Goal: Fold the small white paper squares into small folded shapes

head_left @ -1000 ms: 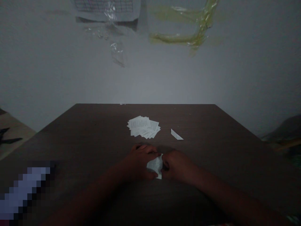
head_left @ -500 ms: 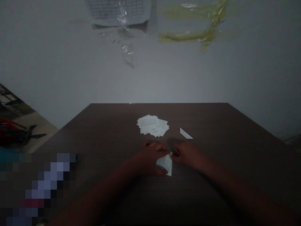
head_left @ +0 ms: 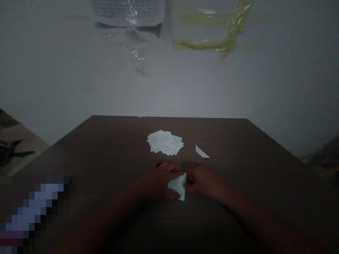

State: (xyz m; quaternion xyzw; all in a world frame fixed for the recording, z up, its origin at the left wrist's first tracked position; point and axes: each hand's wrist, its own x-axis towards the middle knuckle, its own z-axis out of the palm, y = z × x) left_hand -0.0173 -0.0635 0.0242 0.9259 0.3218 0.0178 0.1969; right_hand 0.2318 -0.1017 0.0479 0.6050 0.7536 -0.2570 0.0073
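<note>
A small piece of printed paper (head_left: 178,185) lies on the brown table in front of me. My left hand (head_left: 161,181) presses it down from the left, index finger along its top and thumb near its lower edge. On the other side, my right hand (head_left: 203,180) is closed with curled fingers, its thumb at the paper's right edge. Beyond my hands, several printed paper pieces (head_left: 164,143) overlap in a fanned pile. To the right of that pile is a folded paper strip (head_left: 201,152) with slanted ends.
The dark table (head_left: 106,141) stands against a grey wall (head_left: 169,88). Yellow tape (head_left: 201,44) and a grid-lined sheet (head_left: 124,8) are stuck to the wall. A blurred-out patch (head_left: 37,208) covers the lower left. Dark objects (head_left: 13,151) stand on the floor beyond the left edge.
The view has turned slightly, so everything sits further left. My right thumb has slid down the paper's right edge from near its top corner. My left hand stays on the paper.
</note>
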